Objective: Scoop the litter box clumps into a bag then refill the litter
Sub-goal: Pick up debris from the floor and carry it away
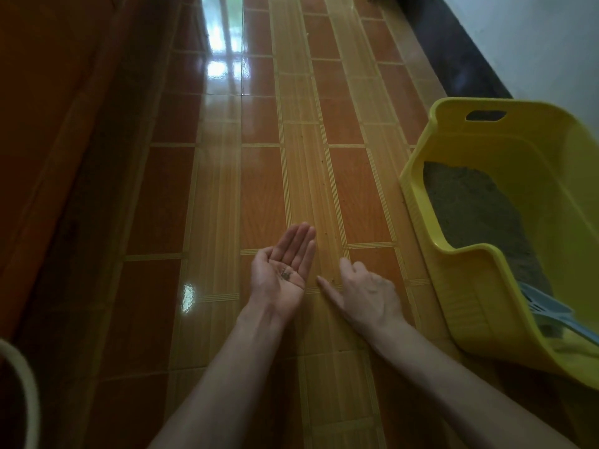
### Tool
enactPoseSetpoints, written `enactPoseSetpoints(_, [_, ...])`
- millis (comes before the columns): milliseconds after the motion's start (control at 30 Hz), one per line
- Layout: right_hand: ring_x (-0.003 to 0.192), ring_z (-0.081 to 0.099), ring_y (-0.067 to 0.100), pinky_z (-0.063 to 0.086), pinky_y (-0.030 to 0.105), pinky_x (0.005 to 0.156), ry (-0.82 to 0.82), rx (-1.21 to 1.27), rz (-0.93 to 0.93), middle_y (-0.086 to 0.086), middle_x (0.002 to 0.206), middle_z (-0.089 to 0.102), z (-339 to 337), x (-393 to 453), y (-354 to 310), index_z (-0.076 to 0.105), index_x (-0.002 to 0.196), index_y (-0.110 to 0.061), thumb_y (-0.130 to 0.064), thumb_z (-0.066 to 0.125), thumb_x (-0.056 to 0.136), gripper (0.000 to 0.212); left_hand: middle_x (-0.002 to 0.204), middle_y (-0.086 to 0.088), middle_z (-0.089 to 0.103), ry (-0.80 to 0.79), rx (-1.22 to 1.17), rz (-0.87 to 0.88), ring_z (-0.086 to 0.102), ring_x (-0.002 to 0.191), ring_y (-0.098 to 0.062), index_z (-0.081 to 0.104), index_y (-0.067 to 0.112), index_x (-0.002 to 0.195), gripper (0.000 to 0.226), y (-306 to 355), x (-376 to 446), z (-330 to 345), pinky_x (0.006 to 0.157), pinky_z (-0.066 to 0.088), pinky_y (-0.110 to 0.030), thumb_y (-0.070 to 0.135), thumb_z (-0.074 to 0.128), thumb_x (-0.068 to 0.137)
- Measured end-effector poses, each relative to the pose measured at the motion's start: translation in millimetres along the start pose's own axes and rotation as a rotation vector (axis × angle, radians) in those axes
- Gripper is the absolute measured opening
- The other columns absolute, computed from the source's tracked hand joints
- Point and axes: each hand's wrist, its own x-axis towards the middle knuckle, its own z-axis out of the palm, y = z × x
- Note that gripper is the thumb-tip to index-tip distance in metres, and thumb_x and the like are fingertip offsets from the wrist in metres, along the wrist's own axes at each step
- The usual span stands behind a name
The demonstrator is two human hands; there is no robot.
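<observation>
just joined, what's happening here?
A person is picking stray litter grains off the tiled floor. The left hand is held palm up, cupping a few grains. The right hand is palm down beside it, forefinger and thumb extended at the floor. The yellow litter box sits to the right with litter in it and a blue scoop resting inside. No bag is in view.

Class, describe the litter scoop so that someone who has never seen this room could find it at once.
Start at the yellow litter box on the tiled floor, right of both hands. Look at its near corner, beside the grey litter. The scoop is the only pale blue, slotted piece inside.
</observation>
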Motion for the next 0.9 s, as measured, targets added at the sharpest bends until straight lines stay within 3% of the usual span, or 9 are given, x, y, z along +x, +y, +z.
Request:
enactPoseSetpoints(133, [0.059, 0.061, 0.017, 0.055, 0.031, 0.050, -0.009, -0.048, -0.076, 0.003, 0.081, 0.054, 0.4, 4.6, -4.5, 0.049, 0.101, -0.017, -0.026, 0.038, 0.108, 0.015, 0.118, -0.024, 0.075, 0.003, 0.014, 0.013, 0.077, 0.104, -0.032, 0.071, -0.007, 0.115, 0.050, -1.6, 0.5, -1.6, 0.085, 0.065, -0.038, 0.015, 0.026, 0.108])
enactPoseSetpoints(233, [0.064, 0.057, 0.014, 0.057, 0.028, 0.058, -0.065, -0.081, -0.089, 0.003, 0.088, 0.055, -4.2, 1.8, -2.5, 0.049, 0.104, -0.014, -0.010, 0.035, 0.106, 0.015, 0.119, -0.024, 0.075, 0.011, 0.024, 0.013, 0.077, 0.105, -0.033, 0.071, -0.007, 0.115, 0.051, -3.0, 0.4, -2.6, 0.086, 0.065, -0.038, 0.016, 0.026, 0.109])
enactPoseSetpoints(400, [0.051, 0.046, 0.004, 0.044, 0.019, 0.046, 0.047, 0.148, 0.008, -0.009, 0.072, 0.046, -17.4, 4.9, 2.7, 0.044, 0.095, -0.023, -0.026, 0.035, 0.109, 0.017, 0.119, -0.025, 0.075, 0.017, 0.060, 0.011, 0.077, 0.106, -0.033, 0.070, -0.007, 0.116, 0.050, -6.5, 1.7, -6.2, 0.086, 0.065, -0.039, 0.016, 0.026, 0.109])
enactPoseSetpoints(600, [0.054, 0.045, 0.005, 0.037, 0.017, 0.048, 0.159, 0.406, -0.094, -0.013, 0.074, 0.045, -60.0, 8.6, -29.1, 0.040, 0.095, -0.027, -0.033, 0.032, 0.108, 0.016, 0.118, -0.024, 0.075, 0.043, 0.076, -0.010, 0.078, 0.103, -0.030, 0.072, -0.006, 0.114, 0.050, -13.1, 9.3, -10.0, 0.087, 0.065, -0.034, 0.018, 0.029, 0.108])
enactPoseSetpoints(667, [0.058, 0.050, 0.005, 0.040, 0.017, 0.050, 0.148, 0.437, -0.135, -0.013, 0.079, 0.050, -68.2, 11.5, -38.2, 0.042, 0.097, -0.026, -0.033, 0.034, 0.108, 0.015, 0.123, -0.024, 0.073, 0.044, 0.079, -0.045, 0.074, 0.112, -0.030, 0.071, -0.005, 0.121, 0.049, -14.5, 13.9, -12.8, 0.106, 0.055, -0.035, 0.019, 0.030, 0.106])
enactPoseSetpoints(733, [0.063, 0.058, 0.007, 0.051, 0.025, 0.055, 0.136, 0.443, -0.178, -0.010, 0.082, 0.057, -71.7, 12.9, -42.2, 0.048, 0.099, -0.023, -0.032, 0.033, 0.108, 0.019, 0.131, -0.025, 0.069, 0.013, 0.072, -0.081, 0.067, 0.124, -0.032, 0.064, -0.005, 0.134, 0.051, -14.9, 16.1, -14.5, 0.118, 0.044, -0.040, 0.019, 0.030, 0.105])
enactPoseSetpoints(767, [0.063, 0.059, 0.008, 0.050, 0.025, 0.055, 0.134, 0.449, -0.186, -0.009, 0.081, 0.057, -71.9, 13.1, -40.8, 0.048, 0.099, -0.022, -0.031, 0.033, 0.108, 0.020, 0.131, -0.025, 0.069, 0.001, 0.073, -0.088, 0.068, 0.123, -0.032, 0.064, -0.005, 0.135, 0.051, -14.8, 14.6, -13.5, 0.117, 0.046, -0.039, 0.019, 0.030, 0.105])
enactPoseSetpoints(833, [0.055, 0.052, 0.004, 0.041, 0.018, 0.049, 0.150, 0.473, -0.157, -0.011, 0.073, 0.053, -68.5, 13.7, -31.3, 0.048, 0.095, -0.023, -0.030, 0.033, 0.109, 0.021, 0.121, -0.023, 0.074, 0.000, 0.095, -0.074, 0.076, 0.108, -0.029, 0.070, -0.004, 0.123, 0.047, -14.4, 10.0, -10.3, 0.097, 0.061, -0.034, 0.017, 0.031, 0.107])
enactPoseSetpoints(900, [0.046, 0.044, 0.004, 0.033, 0.017, 0.041, 0.180, 0.527, -0.073, -0.010, 0.065, 0.049, -62.8, 12.4, -14.5, 0.049, 0.092, -0.022, -0.030, 0.033, 0.109, 0.025, 0.117, -0.024, 0.075, -0.008, 0.116, -0.057, 0.078, 0.102, -0.030, 0.071, -0.005, 0.115, 0.046, -13.3, 4.7, -6.4, 0.084, 0.065, -0.034, 0.016, 0.031, 0.109])
